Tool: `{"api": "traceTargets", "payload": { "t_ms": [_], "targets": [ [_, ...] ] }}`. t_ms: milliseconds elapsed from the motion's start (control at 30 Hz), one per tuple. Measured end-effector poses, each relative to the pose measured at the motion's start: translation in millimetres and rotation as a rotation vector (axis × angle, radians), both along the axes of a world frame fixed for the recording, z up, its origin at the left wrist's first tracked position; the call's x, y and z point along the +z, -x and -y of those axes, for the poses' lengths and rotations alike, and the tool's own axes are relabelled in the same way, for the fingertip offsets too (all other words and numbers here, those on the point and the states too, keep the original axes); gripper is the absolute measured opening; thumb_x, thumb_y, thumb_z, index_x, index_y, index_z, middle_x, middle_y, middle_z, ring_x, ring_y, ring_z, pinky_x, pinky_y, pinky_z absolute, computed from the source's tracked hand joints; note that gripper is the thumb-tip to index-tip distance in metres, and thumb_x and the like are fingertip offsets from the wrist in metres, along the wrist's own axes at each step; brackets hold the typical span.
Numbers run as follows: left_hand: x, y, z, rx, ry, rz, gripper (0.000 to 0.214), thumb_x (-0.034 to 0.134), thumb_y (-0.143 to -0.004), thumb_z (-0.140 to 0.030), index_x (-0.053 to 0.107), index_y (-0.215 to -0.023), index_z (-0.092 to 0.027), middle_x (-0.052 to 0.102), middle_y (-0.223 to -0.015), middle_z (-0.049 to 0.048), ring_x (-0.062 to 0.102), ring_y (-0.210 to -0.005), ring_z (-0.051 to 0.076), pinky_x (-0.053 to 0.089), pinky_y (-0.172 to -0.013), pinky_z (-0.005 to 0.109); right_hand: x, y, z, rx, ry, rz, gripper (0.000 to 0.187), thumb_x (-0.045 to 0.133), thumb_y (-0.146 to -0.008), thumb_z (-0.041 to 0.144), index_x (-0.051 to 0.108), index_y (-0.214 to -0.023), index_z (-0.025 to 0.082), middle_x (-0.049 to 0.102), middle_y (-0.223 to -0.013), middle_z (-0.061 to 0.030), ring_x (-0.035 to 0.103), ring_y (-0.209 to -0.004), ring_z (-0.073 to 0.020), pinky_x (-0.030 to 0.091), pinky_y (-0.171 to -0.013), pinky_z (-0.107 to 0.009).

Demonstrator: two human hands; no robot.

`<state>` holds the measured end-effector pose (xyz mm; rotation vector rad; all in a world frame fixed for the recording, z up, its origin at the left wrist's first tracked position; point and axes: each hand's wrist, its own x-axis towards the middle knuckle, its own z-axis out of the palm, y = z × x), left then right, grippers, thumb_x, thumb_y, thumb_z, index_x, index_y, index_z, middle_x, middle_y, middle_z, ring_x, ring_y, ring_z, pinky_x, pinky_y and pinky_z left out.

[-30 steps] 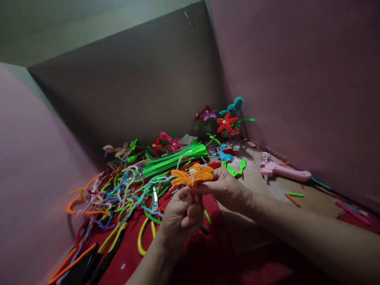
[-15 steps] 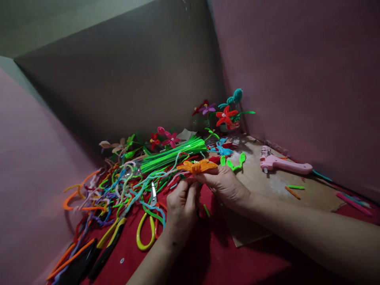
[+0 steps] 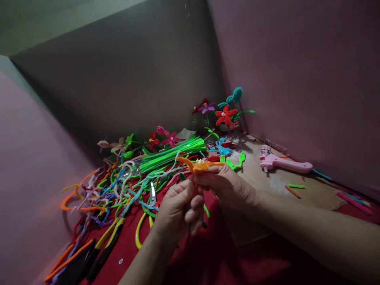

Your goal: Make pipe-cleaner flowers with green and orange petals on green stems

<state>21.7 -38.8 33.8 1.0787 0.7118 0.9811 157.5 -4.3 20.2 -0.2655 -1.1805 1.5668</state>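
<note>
An orange pipe-cleaner flower (image 3: 200,166) with a pale yellow centre is held up between my hands, over the red table cover. My left hand (image 3: 179,208) is closed beneath the bloom, pinching its underside and stem; a dark stem end shows below the fingers. From the right, my right hand (image 3: 228,184) pinches the flower by a petal near its base. Scissors (image 3: 152,198) with yellow and red handles lie behind my left forearm, partly covered by it. Just beyond the bloom lies a thick bundle of green pipe cleaners (image 3: 173,153).
A tangle of coloured pipe cleaners (image 3: 118,190) and yellow-black pliers (image 3: 108,243) lie on the left. On the right, a pink glue gun (image 3: 285,163) rests on a brown board (image 3: 320,198). Finished flowers (image 3: 227,116) stand at the back by the walls.
My left hand has turned and shifted its grip under the orange flower, its fingers now wrapped more around the stem. The flower has tilted, one petal now pointing up to the left.
</note>
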Motion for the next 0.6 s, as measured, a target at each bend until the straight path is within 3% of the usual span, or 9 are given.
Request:
{"api": "traceTargets", "payload": {
  "t_ms": [100, 200, 400, 600],
  "targets": [
    [-0.3, -4.3, 0.1, 0.326, -0.306, -0.39, 0.017, 0.055, -0.081, -0.029, 0.054, -0.072, -0.015, 0.048, -0.054, -0.0042, 0.043, -0.04, 0.005, 0.038, -0.039, 0.015, -6.6, 1.7, -3.5, -0.082, 0.018, 0.002, 0.013, 0.069, -0.07, 0.029, 0.07, -0.074, 0.018, 0.061, -0.067, 0.0017, 0.053, -0.065, -0.0107, 0.042, -0.069, -0.027],
    [-0.9, -6.7, 3.2, 0.475, -0.458, -0.547, 0.018, 0.056, -0.08, -0.028, 0.053, -0.067, -0.015, 0.044, -0.048, -0.0061, 0.039, -0.039, 0.003, 0.033, -0.039, 0.014, -8.5, 2.4, -3.0, -0.075, -0.005, 0.054, 0.016, 0.07, -0.068, 0.032, 0.071, -0.072, 0.017, 0.061, -0.065, 0.0005, 0.053, -0.064, -0.0119, 0.043, -0.068, -0.029],
    [1.7, -2.7, 5.3, 0.365, -0.286, -0.428, 0.03, 0.053, -0.082, -0.033, 0.047, -0.059, -0.015, 0.042, -0.04, -0.0061, 0.035, -0.031, 0.003, 0.024, -0.033, 0.014, -0.2, -0.6, 3.5, -0.025, -0.074, 0.044, 0.015, 0.069, -0.069, 0.027, 0.072, -0.082, 0.02, 0.065, -0.08, -0.0012, 0.058, -0.079, -0.0147, 0.043, -0.082, -0.033],
    [3.9, -2.2, 3.9, 0.221, -0.052, -0.1, 0.021, 0.057, -0.079, -0.031, 0.052, -0.066, -0.015, 0.041, -0.041, -0.0074, 0.026, -0.027, 0.002, 0.023, -0.027, 0.013, 1.3, -3.5, -0.6, -0.061, -0.05, 0.062, 0.016, 0.068, -0.069, 0.021, 0.071, -0.085, 0.021, 0.065, -0.082, 0.0006, 0.057, -0.081, -0.0124, 0.042, -0.082, -0.03]
  ]
}}
